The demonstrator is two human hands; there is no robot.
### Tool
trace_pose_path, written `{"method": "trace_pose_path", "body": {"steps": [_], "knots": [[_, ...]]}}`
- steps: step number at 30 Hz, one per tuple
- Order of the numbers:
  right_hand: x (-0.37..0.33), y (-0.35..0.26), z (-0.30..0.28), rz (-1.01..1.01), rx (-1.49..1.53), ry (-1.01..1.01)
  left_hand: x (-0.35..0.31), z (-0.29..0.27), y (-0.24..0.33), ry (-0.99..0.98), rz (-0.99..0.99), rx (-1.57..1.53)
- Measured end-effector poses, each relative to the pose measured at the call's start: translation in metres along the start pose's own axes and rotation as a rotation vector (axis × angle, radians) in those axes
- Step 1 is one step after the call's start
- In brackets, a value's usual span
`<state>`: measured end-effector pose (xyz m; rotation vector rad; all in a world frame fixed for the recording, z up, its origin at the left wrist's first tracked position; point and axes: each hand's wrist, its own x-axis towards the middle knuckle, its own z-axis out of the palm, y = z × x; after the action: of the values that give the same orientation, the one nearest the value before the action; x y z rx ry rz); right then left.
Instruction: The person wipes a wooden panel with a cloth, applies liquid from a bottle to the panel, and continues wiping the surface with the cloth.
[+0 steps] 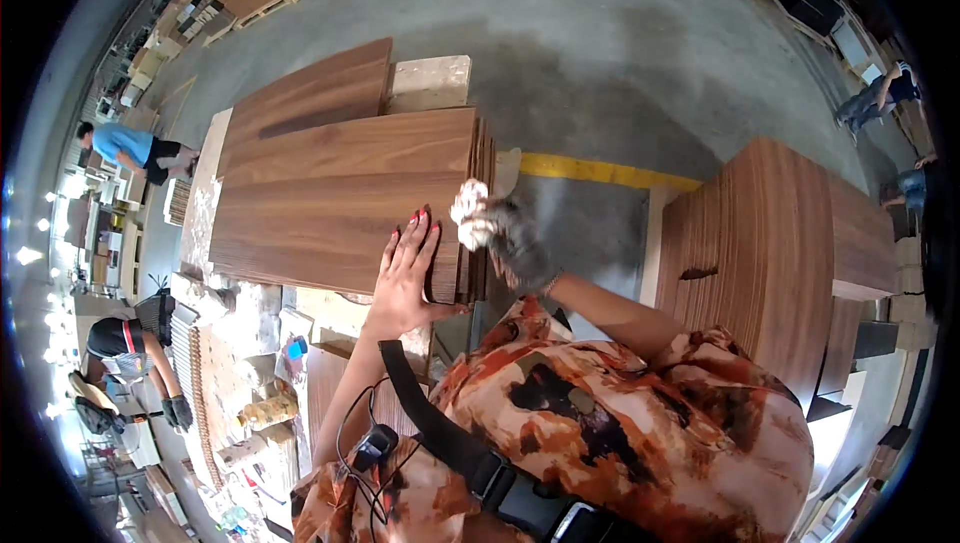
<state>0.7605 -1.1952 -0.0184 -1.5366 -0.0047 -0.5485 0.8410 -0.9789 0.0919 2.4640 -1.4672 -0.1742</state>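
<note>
My bare left hand [407, 268] lies flat with fingers stretched out on the top brown wood-grain panel [330, 193], close to its right end. That panel tops a stack whose layered edges show on the right side. My right hand [525, 248], in a dark glove, is closed around a crumpled white cloth [473, 213]. The cloth is at the right edge of the stack; whether it touches the panel edges I cannot tell.
Another tall stack of wood-grain panels [745, 233] stands on the right. Behind my stack lies a second panel [310, 88] beside a pale board [430, 83]. A yellow floor line [600, 171] runs between the stacks. A bottle [268, 411] lies at lower left, near a gloved co-worker [130, 343].
</note>
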Motion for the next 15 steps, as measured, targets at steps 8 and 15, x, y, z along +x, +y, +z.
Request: {"method": "trace_pose_path", "body": {"steps": [8,15], "knots": [[0.05,-0.007,-0.011,-0.037,-0.112,0.041,0.014,0.005,0.012,0.097,0.018,0.026],[-0.07,0.035,0.046,0.369,1.483,-0.125,0.011,0.016,0.018,0.108,0.022,0.053]]}}
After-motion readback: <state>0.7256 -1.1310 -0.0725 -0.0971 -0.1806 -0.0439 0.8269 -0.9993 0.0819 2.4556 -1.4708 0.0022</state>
